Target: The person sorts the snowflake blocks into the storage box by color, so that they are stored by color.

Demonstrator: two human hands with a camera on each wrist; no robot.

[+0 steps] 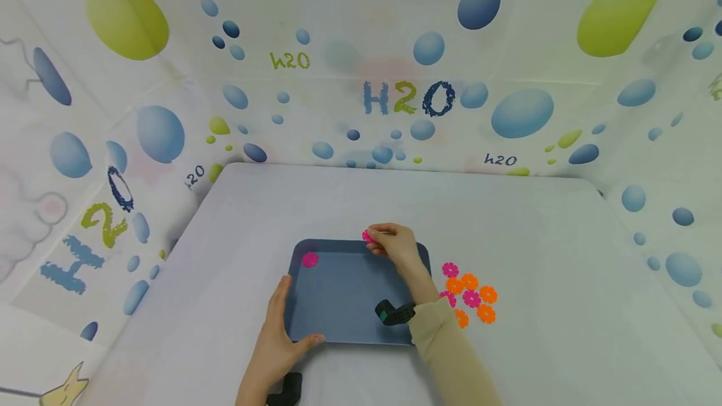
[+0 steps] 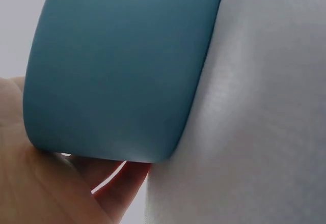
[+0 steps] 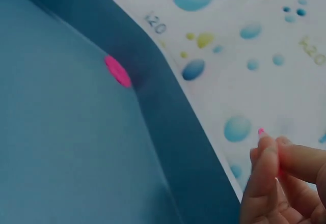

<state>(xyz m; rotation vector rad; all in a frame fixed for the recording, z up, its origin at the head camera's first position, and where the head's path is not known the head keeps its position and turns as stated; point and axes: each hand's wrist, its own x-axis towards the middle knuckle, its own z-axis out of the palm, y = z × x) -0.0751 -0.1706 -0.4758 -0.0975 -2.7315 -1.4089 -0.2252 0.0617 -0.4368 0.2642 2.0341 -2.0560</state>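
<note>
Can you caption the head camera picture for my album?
The left hand holds a blue-grey tray; the right hand pinches a pink disc.

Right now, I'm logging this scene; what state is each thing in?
Tray: open side up
Pink piece in tray: lying near the far left corner
Held pink piece: pinched by the right hand
Loose pink pieces: lying right of the tray
Orange pieces: lying among the loose pink ones
Left hand: gripping the tray's near left corner

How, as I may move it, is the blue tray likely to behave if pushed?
The blue tray would probably slide rather than tip, being shallow and broad. It seems stiff: sides look straight with the left hand gripping. The pink piece inside may shift, as nothing visible pins it.
</note>
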